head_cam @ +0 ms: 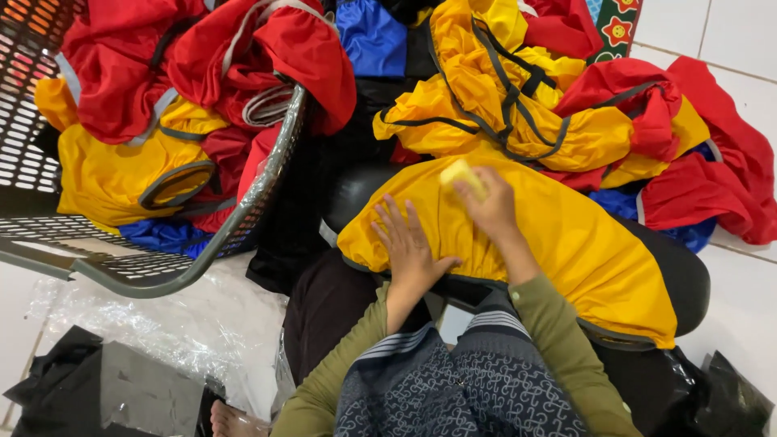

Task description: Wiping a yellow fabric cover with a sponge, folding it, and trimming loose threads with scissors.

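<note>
The person sits low over a yellow garment [558,235] stretched across a rounded black board [684,275] on their lap; the left hand [409,247] lies flat with fingers spread, pressing the cloth near its gathered hem; the right hand [486,202] is closed around a small pale yellow block [460,174], chalk or soap by the look of it, its tip touching the fabric just beyond the left hand's fingertips. To the left a grey plastic basket [259,202] leans, stuffed with red and yellow garments [154,121]; behind the board lies a loose heap of more yellow, red and blue pieces [566,105] on the white tiled floor [745,40]; crinkled clear plastic [186,324] sits by a bare foot [231,421]. As I judge it, good work here means keeping the cloth taut and smooth under the flat palm, so the block glides evenly without dragging folds; light, steady strokes would serve best.
</note>
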